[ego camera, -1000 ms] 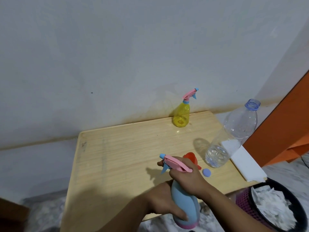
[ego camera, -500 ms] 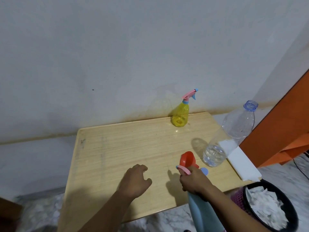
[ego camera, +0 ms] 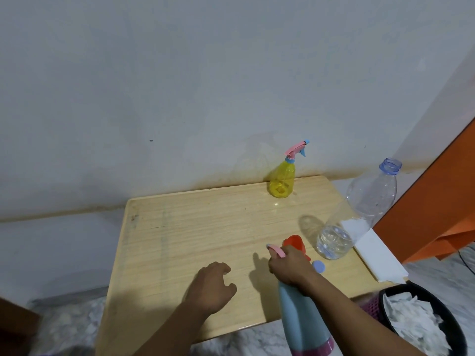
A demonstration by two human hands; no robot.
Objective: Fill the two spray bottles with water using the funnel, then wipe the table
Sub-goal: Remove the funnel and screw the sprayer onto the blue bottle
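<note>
Your right hand (ego camera: 289, 265): wrapped around the neck and pink trigger head of the light-blue plastic spray bottle with a pink base (ego camera: 303, 322), held upright at the near edge of the pale wooden table (ego camera: 180, 227), the bottle's lower body hanging in front of that edge.

Your left hand (ego camera: 212, 287): holding nothing, fingers loosely curled, over the table near its near edge, to the left of the blue bottle and apart from it.

Yellow translucent spray bottle with a pink and blue trigger head (ego camera: 282, 182): upright at the far edge, toward the far right corner, close to the wall.

Orange-red plastic funnel (ego camera: 295, 243): on the table just behind your right hand, partly hidden by it.

Large clear plastic water bottle with an open bluish neck (ego camera: 359, 211): at the right edge, a little water in its bottom.

Small round blue cap (ego camera: 318, 266): lying on the table just right of your right hand.

White folded cloth or paper (ego camera: 375, 253): along the right edge, behind the clear bottle.

Dark bin holding crumpled white paper (ego camera: 421, 325): on the floor beyond the near right corner.
</note>
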